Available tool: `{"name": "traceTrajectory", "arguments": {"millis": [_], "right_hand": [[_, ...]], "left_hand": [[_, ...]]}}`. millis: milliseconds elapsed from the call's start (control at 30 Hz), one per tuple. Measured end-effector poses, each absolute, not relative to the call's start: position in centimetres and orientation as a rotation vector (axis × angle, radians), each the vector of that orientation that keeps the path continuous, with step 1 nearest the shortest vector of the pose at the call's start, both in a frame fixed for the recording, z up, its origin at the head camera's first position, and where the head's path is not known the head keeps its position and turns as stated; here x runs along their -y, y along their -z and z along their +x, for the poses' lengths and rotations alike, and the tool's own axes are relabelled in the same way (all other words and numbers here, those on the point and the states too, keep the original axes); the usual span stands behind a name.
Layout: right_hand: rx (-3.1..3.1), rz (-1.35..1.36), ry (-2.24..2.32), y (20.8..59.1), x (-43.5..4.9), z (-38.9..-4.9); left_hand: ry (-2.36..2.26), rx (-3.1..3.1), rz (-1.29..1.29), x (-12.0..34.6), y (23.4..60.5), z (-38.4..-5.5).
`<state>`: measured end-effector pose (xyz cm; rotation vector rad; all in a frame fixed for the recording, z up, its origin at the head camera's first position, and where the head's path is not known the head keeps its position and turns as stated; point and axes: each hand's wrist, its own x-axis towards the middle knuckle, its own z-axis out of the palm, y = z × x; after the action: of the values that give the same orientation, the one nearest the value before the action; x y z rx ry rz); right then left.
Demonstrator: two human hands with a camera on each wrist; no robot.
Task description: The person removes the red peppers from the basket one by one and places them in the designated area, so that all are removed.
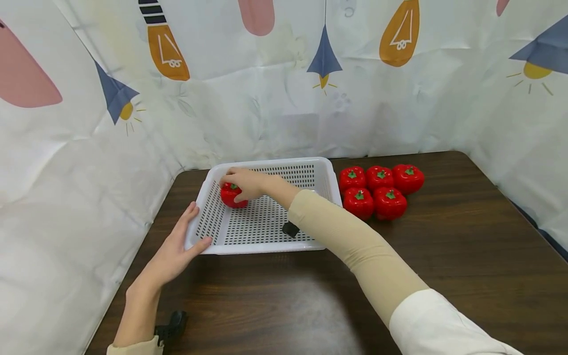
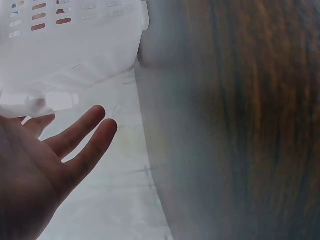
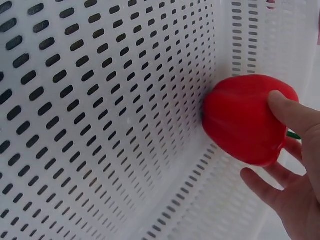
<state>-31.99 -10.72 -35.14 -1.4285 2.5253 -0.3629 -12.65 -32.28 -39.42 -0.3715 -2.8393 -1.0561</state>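
A white perforated plastic basket [image 1: 266, 248] stands on the dark wooden table. Inside it, toward the left end, my right hand [image 1: 248, 185] holds a red bell pepper [image 1: 230, 196] with a green stem. In the right wrist view the thumb presses on one side of the pepper [image 3: 245, 117], with fingers curved behind it; the pepper is at the basket floor. My left hand [image 1: 177, 251] is at the basket's front left corner, thumb by the front rim and fingers along the left side. Its fingers [image 2: 80, 131] look straight and spread in the left wrist view.
Several more red bell peppers [image 1: 380, 192] sit in a close group on the table [image 1: 466, 246], just right of the basket. White printed cloth [image 1: 284, 123] hangs behind and at both sides. A small black device [image 1: 170, 328] is at my left wrist.
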Motion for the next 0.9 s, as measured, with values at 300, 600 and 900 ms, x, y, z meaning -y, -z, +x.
{"name": "traceTrajectory", "arguments": {"millis": [300,600,900], "right_hand": [[-2.476,-1.406,0.338,34.1,9.3,-31.6],[-2.426,-1.413,0.278,33.8,7.6,-31.8],[-2.400,-1.439,0.119,32.8,6.5,-31.7]], "left_hand": [[1.042,2.850,-0.358,32.3,39.5,-12.8],[1.051,2.847,-0.357,32.1,39.7,-12.7],[1.057,2.834,-0.354,32.3,39.6,-12.7]]}}
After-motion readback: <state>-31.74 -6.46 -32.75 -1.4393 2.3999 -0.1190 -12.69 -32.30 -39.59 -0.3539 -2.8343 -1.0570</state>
